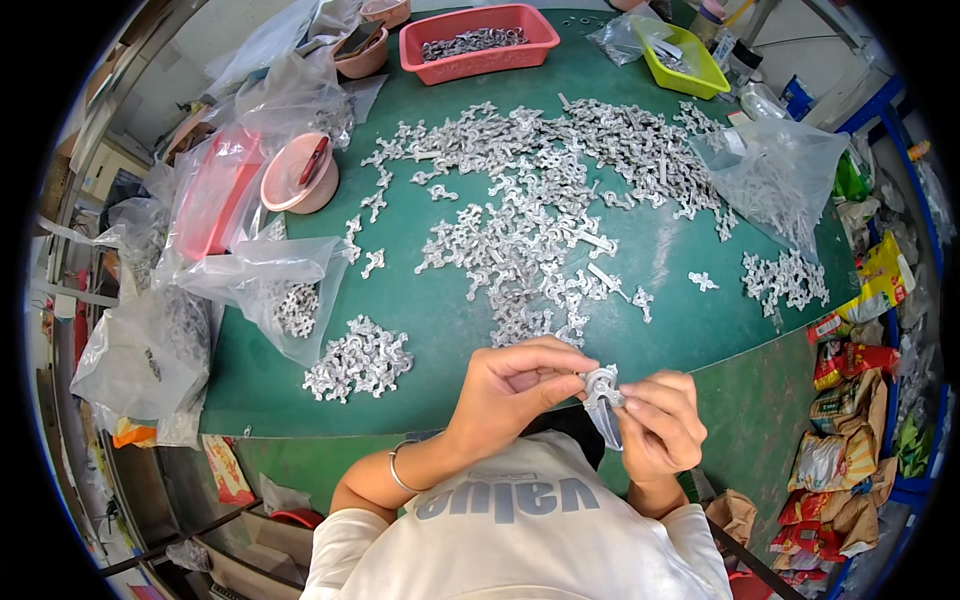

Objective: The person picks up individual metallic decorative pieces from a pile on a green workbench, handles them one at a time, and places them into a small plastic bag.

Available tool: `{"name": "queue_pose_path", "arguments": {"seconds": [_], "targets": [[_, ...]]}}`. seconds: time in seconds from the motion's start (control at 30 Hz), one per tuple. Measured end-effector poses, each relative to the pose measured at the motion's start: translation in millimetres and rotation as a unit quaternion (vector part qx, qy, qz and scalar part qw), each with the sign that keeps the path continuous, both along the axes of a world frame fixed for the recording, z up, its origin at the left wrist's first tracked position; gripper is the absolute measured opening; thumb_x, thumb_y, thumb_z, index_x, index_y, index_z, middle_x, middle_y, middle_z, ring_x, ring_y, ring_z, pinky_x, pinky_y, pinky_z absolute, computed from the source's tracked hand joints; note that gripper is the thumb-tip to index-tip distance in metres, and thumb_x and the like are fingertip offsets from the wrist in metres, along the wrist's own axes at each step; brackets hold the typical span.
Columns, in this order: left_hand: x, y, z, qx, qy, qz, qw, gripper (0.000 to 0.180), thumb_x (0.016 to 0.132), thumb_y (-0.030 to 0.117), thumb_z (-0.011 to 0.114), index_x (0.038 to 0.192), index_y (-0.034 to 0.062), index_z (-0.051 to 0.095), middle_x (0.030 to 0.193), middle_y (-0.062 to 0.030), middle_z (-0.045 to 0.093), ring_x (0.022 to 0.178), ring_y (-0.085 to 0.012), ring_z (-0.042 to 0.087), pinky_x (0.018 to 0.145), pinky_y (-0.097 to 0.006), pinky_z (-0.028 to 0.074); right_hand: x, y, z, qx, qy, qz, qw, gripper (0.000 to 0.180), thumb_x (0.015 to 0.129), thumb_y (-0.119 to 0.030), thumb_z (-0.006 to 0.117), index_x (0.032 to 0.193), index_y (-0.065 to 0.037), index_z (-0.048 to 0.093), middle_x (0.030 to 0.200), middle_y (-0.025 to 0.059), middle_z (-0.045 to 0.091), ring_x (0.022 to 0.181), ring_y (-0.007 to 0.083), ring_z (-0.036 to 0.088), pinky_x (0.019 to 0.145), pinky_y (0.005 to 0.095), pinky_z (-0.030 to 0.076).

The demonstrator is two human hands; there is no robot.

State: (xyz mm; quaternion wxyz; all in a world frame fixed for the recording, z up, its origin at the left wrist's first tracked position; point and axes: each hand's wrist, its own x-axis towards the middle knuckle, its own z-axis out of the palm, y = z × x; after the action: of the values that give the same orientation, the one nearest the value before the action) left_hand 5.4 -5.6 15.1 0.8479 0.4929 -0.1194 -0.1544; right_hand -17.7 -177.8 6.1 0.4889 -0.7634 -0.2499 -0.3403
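My left hand (515, 385) and my right hand (660, 420) meet just below the near edge of the green table (440, 310). Together they pinch one small silver metal part (600, 385) between the fingertips. A thin pale strip hangs down from it beside my right fingers. On my left wrist sits a thin silver bracelet (398, 468). A wide scatter of the same silver cast parts (540, 200) covers the table's middle. A smaller heap (360, 358) lies to the left of my left hand.
A red basket (478, 42) and a yellow-green bin (688, 62) with metal parts stand at the far edge. Clear plastic bags (250, 270) and a pink bowl (298, 178) crowd the left. Another bag (780, 175) lies right. Snack packets (850, 400) pile beside the table.
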Motion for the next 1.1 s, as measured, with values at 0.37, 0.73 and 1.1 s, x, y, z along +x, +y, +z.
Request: {"name": "queue_pose_path", "arguments": {"seconds": [0.37, 0.73, 1.1], "targets": [[3.6, -6.9, 1.8, -0.029, -0.009, -0.022, 0.999, 0.019, 0.084, 0.000, 0.054, 0.101, -0.0068, 0.058, 0.098, -0.0107, 0.055, 0.088, -0.0139, 0.055, 0.078, -0.026, 0.045, -2.3, -3.3, -4.9, 0.021, -0.006, -0.019, 1.000, 0.029, 0.058, 0.008, 0.071, 0.083, -0.001, 0.059, 0.081, 0.0136, 0.062, 0.066, 0.0240, 0.055, 0.056, 0.0319, 0.045], [15.5, -24.2, 25.9, -0.052, 0.042, -0.109, 0.992, 0.015, 0.085, 0.002, 0.052, 0.097, -0.0029, 0.059, 0.097, -0.0065, 0.054, 0.090, -0.0103, 0.051, 0.080, -0.025, 0.040, -9.6, -12.3, -9.7, 0.027, -0.062, -0.058, 0.996, 0.023, 0.068, -0.009, 0.072, 0.085, -0.005, 0.057, 0.080, 0.0129, 0.059, 0.066, 0.0254, 0.054, 0.056, 0.0333, 0.046], [16.9, -26.0, 26.2, -0.051, 0.040, -0.129, 0.990, 0.015, 0.085, 0.003, 0.051, 0.097, -0.0028, 0.059, 0.099, -0.0064, 0.054, 0.093, -0.0110, 0.051, 0.083, -0.026, 0.040, -10.8, -11.1, -9.9, 0.039, -0.078, -0.042, 0.995, 0.022, 0.069, -0.006, 0.071, 0.085, -0.005, 0.056, 0.084, 0.0130, 0.057, 0.069, 0.0254, 0.054, 0.055, 0.0334, 0.048]]}}
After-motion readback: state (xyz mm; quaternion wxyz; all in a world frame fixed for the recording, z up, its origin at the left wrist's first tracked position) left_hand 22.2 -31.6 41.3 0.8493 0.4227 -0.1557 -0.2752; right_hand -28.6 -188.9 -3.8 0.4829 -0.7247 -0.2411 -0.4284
